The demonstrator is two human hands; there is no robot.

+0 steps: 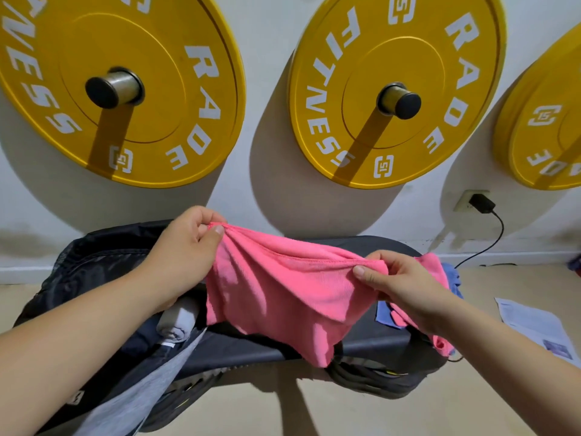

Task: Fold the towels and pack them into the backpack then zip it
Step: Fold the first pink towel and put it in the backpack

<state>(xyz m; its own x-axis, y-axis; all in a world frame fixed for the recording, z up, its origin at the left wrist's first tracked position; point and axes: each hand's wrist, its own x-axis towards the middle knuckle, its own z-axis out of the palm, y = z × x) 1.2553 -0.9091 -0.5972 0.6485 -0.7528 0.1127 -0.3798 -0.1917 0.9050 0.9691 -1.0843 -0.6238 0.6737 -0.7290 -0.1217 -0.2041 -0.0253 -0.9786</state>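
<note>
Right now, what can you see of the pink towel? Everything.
The pink towel is soft, thin-looking cloth with a stitched hem along its top edge. It is unfolded and bunched, held up by the hem: left hand pinches one end, right hand the other. Its lower part drapes over the dark bench.

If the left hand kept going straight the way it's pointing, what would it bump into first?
Likely the wall, just below the yellow weight plates. The left hand, pinching the pink towel, points forward over the backpack; depth is hard to judge.
</note>
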